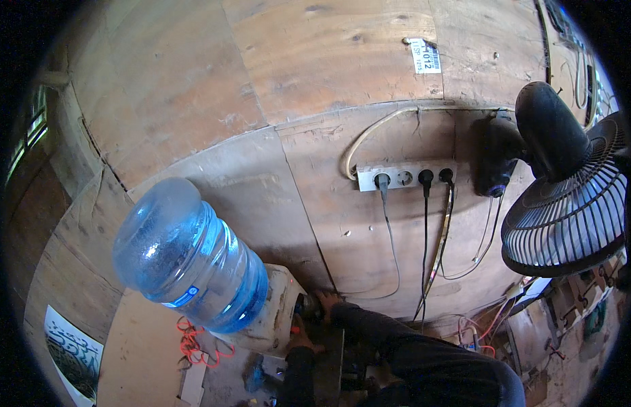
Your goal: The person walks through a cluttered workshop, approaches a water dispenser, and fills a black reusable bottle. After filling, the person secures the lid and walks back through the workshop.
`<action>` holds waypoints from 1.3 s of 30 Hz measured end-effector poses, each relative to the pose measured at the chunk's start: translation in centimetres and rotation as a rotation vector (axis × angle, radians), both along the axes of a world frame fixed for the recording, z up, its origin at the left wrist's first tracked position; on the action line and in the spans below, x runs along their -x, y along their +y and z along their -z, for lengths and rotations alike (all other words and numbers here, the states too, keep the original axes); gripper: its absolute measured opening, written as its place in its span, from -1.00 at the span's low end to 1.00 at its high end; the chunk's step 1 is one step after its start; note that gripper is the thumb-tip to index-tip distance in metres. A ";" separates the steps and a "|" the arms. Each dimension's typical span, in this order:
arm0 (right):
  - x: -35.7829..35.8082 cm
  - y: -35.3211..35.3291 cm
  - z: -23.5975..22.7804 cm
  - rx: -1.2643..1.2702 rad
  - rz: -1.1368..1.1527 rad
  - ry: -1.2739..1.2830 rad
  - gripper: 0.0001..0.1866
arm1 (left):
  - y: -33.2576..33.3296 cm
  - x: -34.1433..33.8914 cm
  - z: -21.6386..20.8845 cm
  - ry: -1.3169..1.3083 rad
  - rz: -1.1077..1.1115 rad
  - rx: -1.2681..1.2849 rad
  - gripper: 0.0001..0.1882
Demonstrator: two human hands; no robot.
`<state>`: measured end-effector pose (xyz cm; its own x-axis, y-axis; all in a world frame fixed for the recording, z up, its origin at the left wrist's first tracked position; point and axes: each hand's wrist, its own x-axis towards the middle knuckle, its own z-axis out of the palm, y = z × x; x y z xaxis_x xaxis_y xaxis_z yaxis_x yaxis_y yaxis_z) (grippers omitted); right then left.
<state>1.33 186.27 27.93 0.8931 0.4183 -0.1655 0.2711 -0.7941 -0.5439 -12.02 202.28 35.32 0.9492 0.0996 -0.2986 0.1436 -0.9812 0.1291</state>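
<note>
A large clear blue water bottle [193, 258] sits upside down on a worn cream water dispenser [278, 305]. At the dispenser's right side, my left hand [304, 337] curls against a small dark object whose kind I cannot make out. My right hand [328, 303], in a dark sleeve, reaches in from the right just beyond it, its fingers stretched out near the base of the plywood wall. A dark rounded thing [308, 307] lies between the two hands, partly hidden. Both hands are small and in shadow.
A white power strip [404, 177] with plugs and hanging cords is fixed to the plywood wall. A black fan [566, 224] juts in at the right. An orange cord [190, 342] lies left of the dispenser. More wires [488, 332] and clutter are at lower right.
</note>
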 end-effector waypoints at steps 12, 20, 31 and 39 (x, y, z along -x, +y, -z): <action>0.4 -0.4 -0.2 -0.103 0.056 0.003 0.41 | 0.7 -0.3 1.6 -0.008 -0.010 0.138 0.65; 0.0 -0.1 0.6 -0.007 0.037 -0.009 0.43 | 0.3 -0.8 0.2 0.226 -0.113 0.191 0.61; 0.1 -0.4 -1.1 -0.020 0.051 0.015 0.49 | -0.2 0.1 0.0 -0.027 -0.026 0.107 0.53; 0.3 -0.3 -1.7 -0.013 0.023 -0.055 0.48 | 0.2 -0.4 0.6 -0.029 0.013 0.090 0.54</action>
<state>0.99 185.96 29.66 0.9100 0.3996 -0.1108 0.2827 -0.7933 -0.5393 -11.60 202.52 34.74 0.9587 0.0607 -0.2780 0.1254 -0.9671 0.2212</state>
